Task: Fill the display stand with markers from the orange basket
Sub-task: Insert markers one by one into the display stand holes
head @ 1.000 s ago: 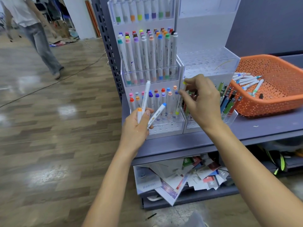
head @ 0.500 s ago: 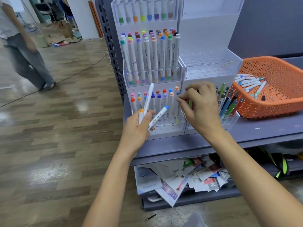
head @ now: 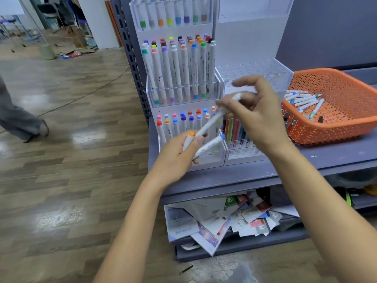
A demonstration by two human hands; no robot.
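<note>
The white display stand (head: 255, 72) stands on a grey shelf; its left column holds rows of upright markers (head: 181, 72), while its right tiers show bare holes. My left hand (head: 175, 158) grips two white markers in front of the lowest tier: an orange-capped marker (head: 208, 125) slanting up to the right and a blue-capped marker (head: 212, 145). My right hand (head: 259, 119) pinches the upper end of the orange-capped marker, its fingers blurred. The orange basket (head: 336, 123) sits to the right with several loose markers (head: 304, 100) inside.
Coloured pens (head: 232, 129) fill the lowest right tier behind my right hand. A pile of booklets (head: 214, 223) lies on the shelf below. A person's leg (head: 20, 123) is at the left edge on the wooden floor.
My right hand left the lowest tier, rose and took the upper end of the orange-capped marker, which now tilts right. The person at the left walked further out of view.
</note>
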